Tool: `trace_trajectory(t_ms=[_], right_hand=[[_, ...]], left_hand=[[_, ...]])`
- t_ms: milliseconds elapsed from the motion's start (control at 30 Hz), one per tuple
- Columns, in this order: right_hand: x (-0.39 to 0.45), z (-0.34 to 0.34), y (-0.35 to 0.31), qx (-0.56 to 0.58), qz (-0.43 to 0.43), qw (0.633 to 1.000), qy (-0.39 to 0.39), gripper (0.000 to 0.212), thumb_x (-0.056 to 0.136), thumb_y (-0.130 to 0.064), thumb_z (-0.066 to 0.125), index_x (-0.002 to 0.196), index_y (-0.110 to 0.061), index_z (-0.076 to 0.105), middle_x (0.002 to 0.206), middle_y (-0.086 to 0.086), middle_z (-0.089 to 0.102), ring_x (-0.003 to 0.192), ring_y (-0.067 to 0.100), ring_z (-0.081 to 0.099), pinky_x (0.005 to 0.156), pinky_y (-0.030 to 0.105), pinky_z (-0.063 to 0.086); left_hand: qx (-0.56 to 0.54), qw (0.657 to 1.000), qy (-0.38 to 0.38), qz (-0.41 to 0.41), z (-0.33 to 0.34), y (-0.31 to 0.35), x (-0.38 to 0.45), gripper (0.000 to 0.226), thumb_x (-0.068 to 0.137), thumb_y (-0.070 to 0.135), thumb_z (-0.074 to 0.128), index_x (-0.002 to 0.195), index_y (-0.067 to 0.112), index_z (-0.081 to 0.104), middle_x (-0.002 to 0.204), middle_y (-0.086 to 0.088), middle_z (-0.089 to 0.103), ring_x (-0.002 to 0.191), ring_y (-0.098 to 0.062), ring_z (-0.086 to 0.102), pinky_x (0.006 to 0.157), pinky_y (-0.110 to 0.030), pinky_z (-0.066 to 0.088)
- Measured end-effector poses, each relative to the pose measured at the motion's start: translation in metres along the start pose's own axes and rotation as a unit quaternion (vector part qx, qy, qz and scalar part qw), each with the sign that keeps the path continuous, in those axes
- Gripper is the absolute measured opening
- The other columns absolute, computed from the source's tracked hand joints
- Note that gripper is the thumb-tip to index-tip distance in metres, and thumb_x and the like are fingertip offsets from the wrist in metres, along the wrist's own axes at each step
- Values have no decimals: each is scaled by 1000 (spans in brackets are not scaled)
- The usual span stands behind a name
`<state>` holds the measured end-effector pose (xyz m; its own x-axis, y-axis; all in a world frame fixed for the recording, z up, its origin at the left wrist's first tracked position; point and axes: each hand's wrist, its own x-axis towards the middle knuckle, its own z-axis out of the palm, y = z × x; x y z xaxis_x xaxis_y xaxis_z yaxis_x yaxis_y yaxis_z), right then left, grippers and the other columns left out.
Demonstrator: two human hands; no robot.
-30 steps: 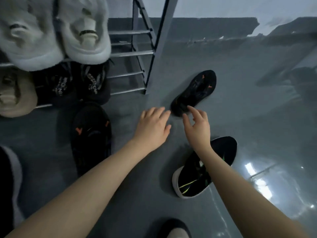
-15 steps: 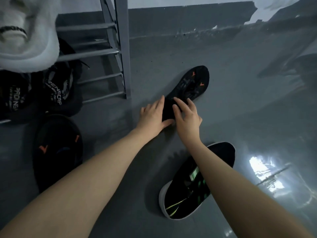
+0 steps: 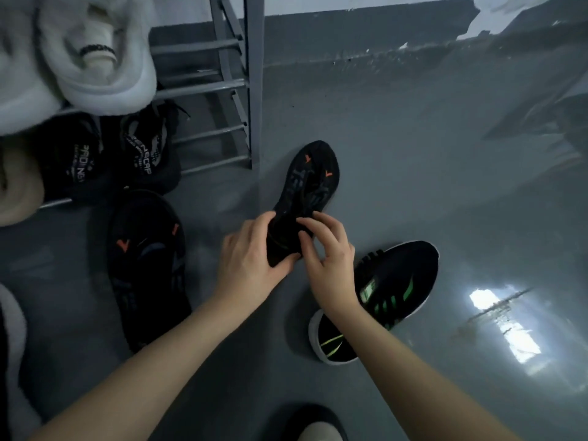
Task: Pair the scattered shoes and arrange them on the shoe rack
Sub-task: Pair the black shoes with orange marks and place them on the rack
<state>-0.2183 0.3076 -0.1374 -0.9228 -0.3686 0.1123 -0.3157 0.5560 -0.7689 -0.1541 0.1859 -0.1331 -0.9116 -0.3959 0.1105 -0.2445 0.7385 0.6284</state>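
- Left hand (image 3: pixel 251 265) and right hand (image 3: pixel 327 253): both grip the heel end of the black shoe with orange marks (image 3: pixel 310 183), one on each side of the collar, fingers curled over its edge; the toe points away from the hands toward the foot of the shoe rack (image 3: pixel 251 90).
- Matching shoe (image 3: pixel 146 268): lies on the floor (image 3: pixel 429 154) to the left of the left hand, apart from it, bearing the same orange marks.
- Risk, grip: the hold is at the soft heel only; the collar may fold and the toe sag or swing as the shoe lifts, probably striking the rack post just beyond it.
- Risk, pairing: the black shoe with green stripes (image 3: pixel 391 291) lies just under the right wrist; in this dim light all the dark shoes look alike, so a mismatch is possible.
- Risk, placement: the rack tiers to the far left of the hands already carry white shoes (image 3: pixel 95 65) and black lettered shoes (image 3: pixel 140 154); free room appears only at their right.
- Hidden: whether the toe rests on the floor cannot be told; the heel is covered by the fingers; the green shoe's partner is not seen; a dark shape (image 3: pixel 315 421) at the bottom edge is cut off.
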Motion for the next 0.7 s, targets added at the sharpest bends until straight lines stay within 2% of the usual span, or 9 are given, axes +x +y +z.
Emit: trace_trajectory(t_ms=[100,167,267,367,500,567,700], right_hand=[[-35,4,-22,20,-8,999,-32,31,91,-38,42,112,-27,61,126,-9,52,115,-4,45,98,24,26],[-54,8,-34,22,-5,998,-65,31,91,-40,39,111,-27,59,126,-11,52,116,-4,44,98,21,23],[-73,22,-41,-54,-15,991,-125,35,90,-46,39,115,-28,55,126,-8,51,114,7,50,98,28,25],[-84,36,-44,-115,11,979,-167,38,93,-42,45,130,-34,46,136,0,44,119,22,48,100,36,24],[-94,45,-52,-148,11,972,-180,48,94,-47,43,140,-44,31,152,10,24,134,30,31,107,46,20],[-97,53,-53,-192,1,961,-199,51,93,-52,41,141,-46,26,155,14,14,138,35,23,107,51,21],[-99,69,-44,-275,-9,939,-209,68,88,-60,44,147,-37,19,156,19,6,138,44,19,105,55,23]], left_hand=[[34,999,19,-14,-26,2,-41,68,68,43,68,123,8,50,100,-9,60,91,-26,60,81,-40,45],[66,997,12,-24,-39,-1,-67,69,69,46,65,126,11,47,99,-8,60,92,-25,60,84,-43,44],[121,991,-30,-53,-47,-19,-98,71,70,48,65,128,13,44,102,-7,63,100,-27,57,92,-43,35],[153,984,-63,-60,-49,-34,-119,70,73,40,70,132,12,43,116,-9,61,115,-30,49,98,-42,27],[190,978,-12,-81,-63,-44,-130,59,79,26,66,132,17,43,135,-18,44,127,-36,34,97,-55,33],[213,970,-28,-116,-70,-52,-131,65,80,36,63,138,21,37,143,-21,34,131,-42,28,99,-59,29],[250,950,-100,-157,-65,-67,-131,88,78,62,52,148,32,8,153,-23,10,132,-52,21,103,-63,22]])
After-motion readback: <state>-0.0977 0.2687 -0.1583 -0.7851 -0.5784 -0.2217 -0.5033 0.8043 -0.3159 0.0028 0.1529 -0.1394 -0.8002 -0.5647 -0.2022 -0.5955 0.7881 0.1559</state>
